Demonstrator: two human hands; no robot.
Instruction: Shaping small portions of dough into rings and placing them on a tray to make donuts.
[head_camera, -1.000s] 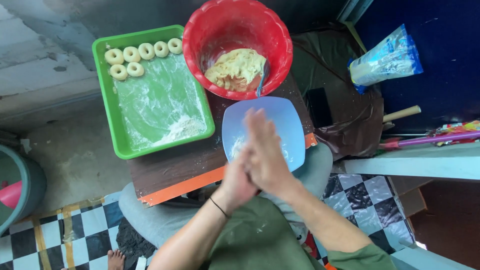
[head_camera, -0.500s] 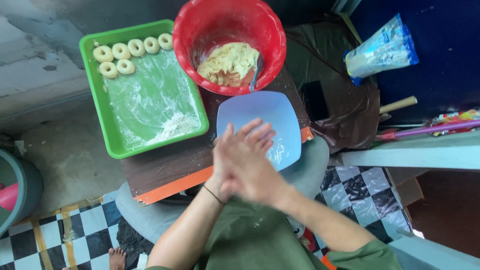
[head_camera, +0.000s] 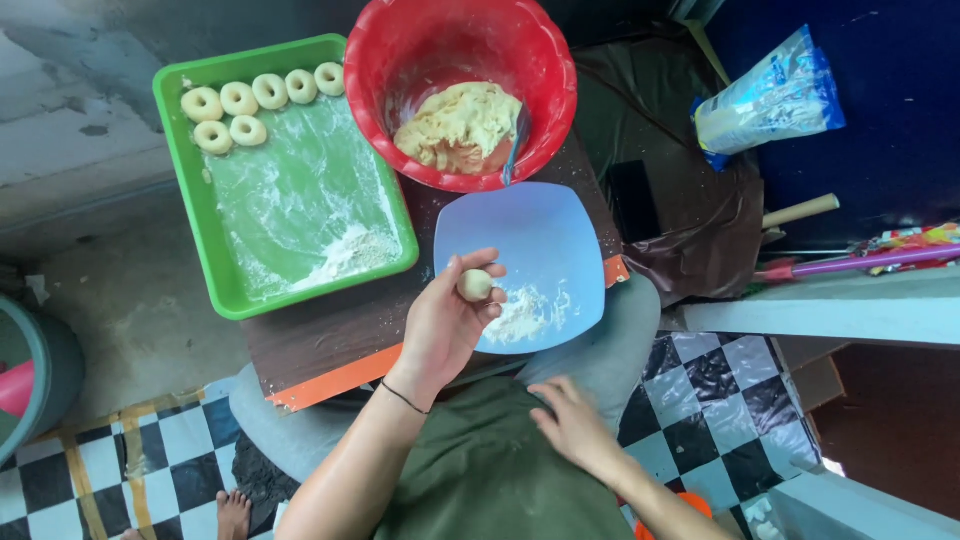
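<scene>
Left hand (head_camera: 445, 325) cups a rolled dough ball (head_camera: 474, 285); right hand (head_camera: 572, 425) rests empty. Six dough rings (head_camera: 262, 98) fill the green tray (head_camera: 215, 250) upper left; dough (head_camera: 458, 125) remains.

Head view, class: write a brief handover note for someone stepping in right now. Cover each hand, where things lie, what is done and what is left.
Left hand: fingertip grip on a small round dough ball above the pale blue square plastic plate.
Right hand: empty, resting on the lap.
Done: six dough rings lie in the floured green rectangular plastic tray.
Left: the ball is not yet a ring; a yellow dough mass sits in the red round plastic bowl.
</scene>
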